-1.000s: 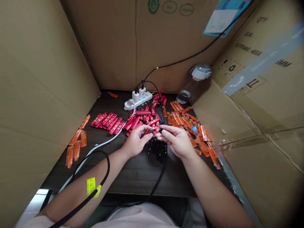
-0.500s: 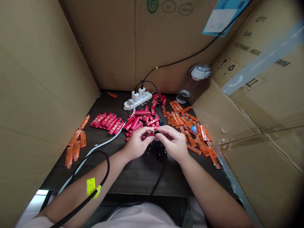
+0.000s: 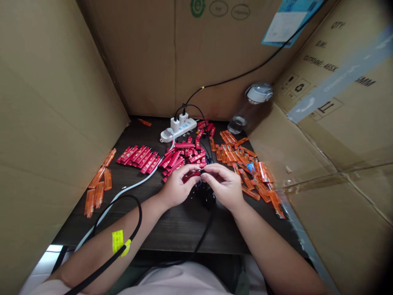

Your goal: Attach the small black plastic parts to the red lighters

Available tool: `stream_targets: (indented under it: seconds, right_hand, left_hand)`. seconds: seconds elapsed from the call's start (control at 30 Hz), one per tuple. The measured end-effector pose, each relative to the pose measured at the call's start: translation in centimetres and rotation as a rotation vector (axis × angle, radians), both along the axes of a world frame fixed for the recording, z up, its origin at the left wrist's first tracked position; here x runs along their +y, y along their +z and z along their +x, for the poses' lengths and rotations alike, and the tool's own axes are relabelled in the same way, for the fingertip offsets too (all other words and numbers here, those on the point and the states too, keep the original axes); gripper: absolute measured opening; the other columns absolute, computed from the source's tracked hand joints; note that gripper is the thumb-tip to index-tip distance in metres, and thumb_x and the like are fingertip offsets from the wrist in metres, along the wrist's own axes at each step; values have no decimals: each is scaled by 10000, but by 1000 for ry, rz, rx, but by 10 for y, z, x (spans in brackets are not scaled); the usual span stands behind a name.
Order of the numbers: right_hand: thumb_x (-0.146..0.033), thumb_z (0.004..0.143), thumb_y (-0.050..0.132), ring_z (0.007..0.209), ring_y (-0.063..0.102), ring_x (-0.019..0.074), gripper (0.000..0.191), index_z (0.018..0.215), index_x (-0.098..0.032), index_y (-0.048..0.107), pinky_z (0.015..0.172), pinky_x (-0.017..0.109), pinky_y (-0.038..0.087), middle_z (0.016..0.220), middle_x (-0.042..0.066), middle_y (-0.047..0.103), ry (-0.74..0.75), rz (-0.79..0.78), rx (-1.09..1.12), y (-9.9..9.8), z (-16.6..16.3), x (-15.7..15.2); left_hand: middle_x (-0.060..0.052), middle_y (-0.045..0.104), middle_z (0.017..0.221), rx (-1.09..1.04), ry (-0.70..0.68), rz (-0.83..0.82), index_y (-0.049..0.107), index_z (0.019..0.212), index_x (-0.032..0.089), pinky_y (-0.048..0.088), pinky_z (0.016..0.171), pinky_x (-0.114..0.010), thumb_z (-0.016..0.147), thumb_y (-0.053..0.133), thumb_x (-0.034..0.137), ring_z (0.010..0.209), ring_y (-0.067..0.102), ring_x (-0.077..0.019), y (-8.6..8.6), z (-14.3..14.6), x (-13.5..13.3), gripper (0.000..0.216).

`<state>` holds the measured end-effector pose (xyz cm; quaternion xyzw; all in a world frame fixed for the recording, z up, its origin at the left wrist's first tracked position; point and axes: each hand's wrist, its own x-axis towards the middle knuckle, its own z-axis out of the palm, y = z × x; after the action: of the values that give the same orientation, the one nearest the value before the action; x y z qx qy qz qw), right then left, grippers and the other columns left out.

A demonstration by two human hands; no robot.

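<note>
Close together at the middle of the table are my left hand [image 3: 179, 184] and my right hand [image 3: 225, 184]. Between thumb and fingers, my left hand pinches a red lighter [image 3: 192, 176], mostly covered by the fingers. My right hand's fingertips are closed on a small dark part at the lighter's end; its exact kind is hidden. Just beneath the hands lies a heap of small black parts [image 3: 205, 196]. A loose pile of red lighters [image 3: 175, 159] lies beyond my left hand. Neat rows of red lighters with black tops [image 3: 141, 157] are farther left.
Orange see-through lighters [image 3: 245, 164] lie scattered on the right, others [image 3: 98, 192] on the left. A white power strip [image 3: 179, 130] and a water bottle [image 3: 248, 108] stand at the back. Cardboard walls [image 3: 147, 61] surround the table. A black cable [image 3: 202, 241] and a white cable [image 3: 132, 187] cross it.
My hands stay nearly in place. The fingers and the red lighter shift very slightly, and a little more of the lighter shows.
</note>
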<state>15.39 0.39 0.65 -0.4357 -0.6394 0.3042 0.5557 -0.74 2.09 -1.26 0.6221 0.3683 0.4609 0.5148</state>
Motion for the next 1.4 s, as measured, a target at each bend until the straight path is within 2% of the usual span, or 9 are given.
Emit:
stream_targets:
  seconds: [0.17,0.33,0.43,0.63,0.87,1.13,1.27,1.4]
  right_hand:
    - [-244,762,727,800,675,193,99,838,-184,708,704,339,594,865,70,690,-9,-71,73,1,-1,-1]
    - [-260,745,742,617,666,145,114,817,-180,705,598,301,605,843,45,691,2,-134,205,4,-4,-2]
    - [-242,756,731,597,673,135,90,820,-181,712,603,295,615,877,44,690,-4,-126,224,4,-5,-2]
    - [-229,778,711,623,679,141,71,834,-184,710,617,301,623,889,48,679,3,-80,179,3,-4,-2]
    - [-193,812,671,671,674,146,55,860,-185,696,627,309,625,908,57,664,5,11,100,0,-2,-2]
    - [-215,821,660,684,669,157,45,850,-191,685,628,324,623,897,61,661,0,12,51,1,-1,-2]
    - [-215,827,652,754,667,173,47,850,-195,688,640,323,620,891,68,668,-14,48,-25,0,0,-1]
    - [-167,825,644,737,660,161,71,868,-195,693,640,313,610,893,64,668,-7,97,-53,-1,1,0]
  left_hand:
    - [-50,666,884,-60,-29,-72,633,1018,159,536,728,-281,799,656,288,799,638,-157,3,1,-1,254]
    - [-56,672,880,-158,-94,-211,611,1072,152,572,703,-319,777,677,306,803,665,-184,5,1,-2,339]
    - [-64,672,912,-167,-88,-235,612,1096,155,582,704,-328,771,683,301,828,670,-194,6,1,-3,363]
    - [-72,675,912,-108,-49,-159,634,1102,151,584,717,-342,777,672,287,827,668,-199,3,1,-2,354]
    - [-83,702,983,10,52,8,676,1107,178,571,754,-320,795,661,307,853,666,-190,-4,0,-2,337]
    - [-88,713,1018,43,56,26,677,1130,195,568,792,-331,806,659,327,892,675,-203,-6,-1,-3,350]
    - [-90,707,1075,53,75,83,682,1128,204,563,836,-347,809,655,320,937,675,-212,-7,-2,-2,340]
    - [-83,697,1123,100,91,153,683,1131,216,551,879,-358,823,639,299,986,669,-214,-6,-2,-1,322]
